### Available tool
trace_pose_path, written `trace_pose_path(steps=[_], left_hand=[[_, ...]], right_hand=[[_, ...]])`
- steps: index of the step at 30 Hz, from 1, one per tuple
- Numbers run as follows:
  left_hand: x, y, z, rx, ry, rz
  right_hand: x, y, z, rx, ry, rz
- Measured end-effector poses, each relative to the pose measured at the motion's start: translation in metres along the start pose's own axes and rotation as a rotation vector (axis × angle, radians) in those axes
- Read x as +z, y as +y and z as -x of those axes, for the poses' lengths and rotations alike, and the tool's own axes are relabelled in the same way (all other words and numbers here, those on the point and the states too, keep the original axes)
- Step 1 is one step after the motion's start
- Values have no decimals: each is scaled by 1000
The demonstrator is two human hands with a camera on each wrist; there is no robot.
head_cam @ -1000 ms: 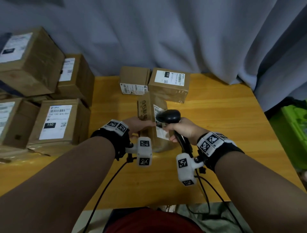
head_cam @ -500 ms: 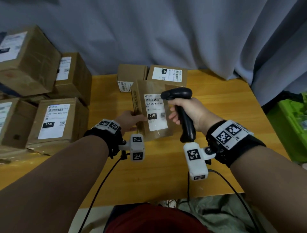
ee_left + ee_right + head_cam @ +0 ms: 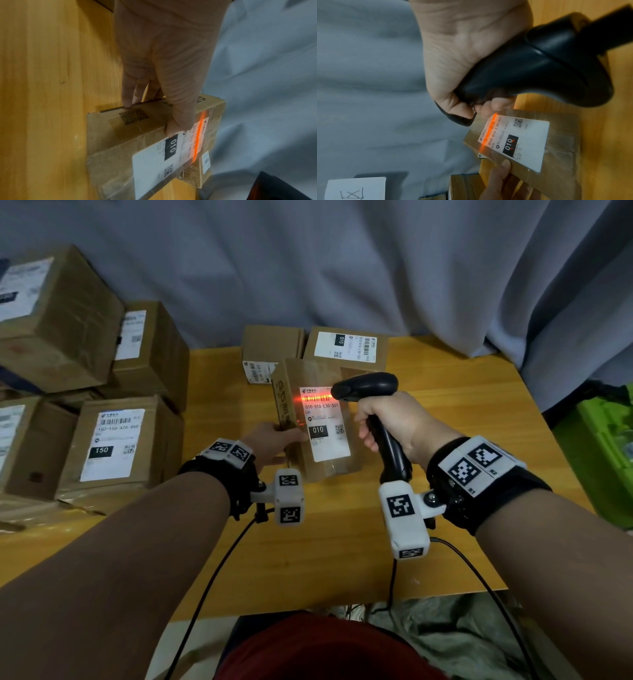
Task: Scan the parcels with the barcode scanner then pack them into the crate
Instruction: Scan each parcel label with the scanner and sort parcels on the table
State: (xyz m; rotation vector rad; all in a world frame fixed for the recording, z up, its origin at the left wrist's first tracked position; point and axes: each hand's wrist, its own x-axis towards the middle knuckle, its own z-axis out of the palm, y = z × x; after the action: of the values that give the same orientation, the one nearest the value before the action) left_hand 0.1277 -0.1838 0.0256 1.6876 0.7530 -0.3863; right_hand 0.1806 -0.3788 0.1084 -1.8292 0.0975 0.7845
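Wooden tabletop [image 3: 342, 542], grey curtain behind. Your left hand [image 3: 274, 440] gripped the labelled brown cardboard parcel [image 3: 318, 419] upright at frame centre. Your right hand [image 3: 394, 422], curled round the black barcode scanner [image 3: 368, 386], threw a red line across the barcode. Green crate [image 3: 603, 446] lay far right, nearer your right hand.

I see a grey curtain [image 3: 342, 268] hanging in folds behind my wooden table [image 3: 342, 559], with crumpled greenish cloth [image 3: 445, 638] below its near edge.
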Motion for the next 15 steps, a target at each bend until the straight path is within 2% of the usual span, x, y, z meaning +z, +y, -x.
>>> trace_pose_path(steps=[15], left_hand=[[0, 0, -3, -1, 3, 4]], right_hand=[[-2, -2, -2, -5, 10, -4]])
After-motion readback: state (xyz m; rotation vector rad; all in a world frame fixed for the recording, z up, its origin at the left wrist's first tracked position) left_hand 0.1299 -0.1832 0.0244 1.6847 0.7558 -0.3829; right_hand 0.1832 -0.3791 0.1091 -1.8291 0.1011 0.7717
